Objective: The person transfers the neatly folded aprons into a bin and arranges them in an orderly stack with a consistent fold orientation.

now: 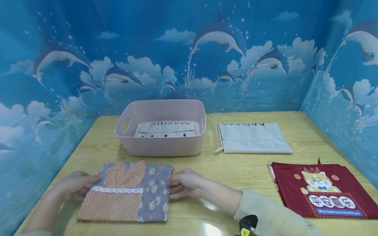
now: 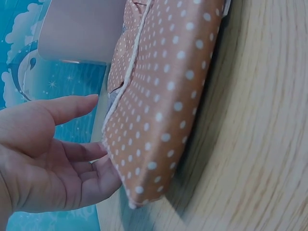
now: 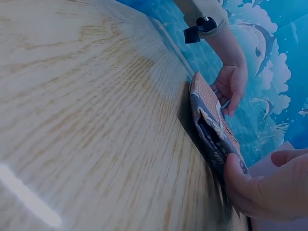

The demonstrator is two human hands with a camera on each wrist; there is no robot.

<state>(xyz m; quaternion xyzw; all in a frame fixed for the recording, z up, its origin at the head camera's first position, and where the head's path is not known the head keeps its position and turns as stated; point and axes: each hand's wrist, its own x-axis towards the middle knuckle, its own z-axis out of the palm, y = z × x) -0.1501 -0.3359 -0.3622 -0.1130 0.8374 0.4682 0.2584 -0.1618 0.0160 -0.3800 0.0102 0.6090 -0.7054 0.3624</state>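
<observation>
A folded apron [image 1: 155, 193], grey with daisies and an orange polka-dot pocket trimmed in white lace, lies toward the table's left front. A ruffled dotted piece [image 1: 125, 175] sits on its top. At its left edge is my left hand [image 1: 76, 184]; in the left wrist view the fingers touch the dotted cloth while the thumb stands away from it. My right hand [image 1: 187, 183] touches the opposite edge. In the right wrist view its lower finger meets the apron's side, and another digit is spread apart from the cloth. Part of the right fingers is hidden.
A pale pink basket [image 1: 160, 147] stands behind the apron and contains folded light cloth [image 1: 165, 127] with dark lettering. Right of it lies a folded whitish cloth [image 1: 254, 139] marked COOKING. A dark red folded cloth [image 1: 293, 191] with a cartoon print lies at the right. Dolphin-printed curtains [image 1: 173, 44] surround the table.
</observation>
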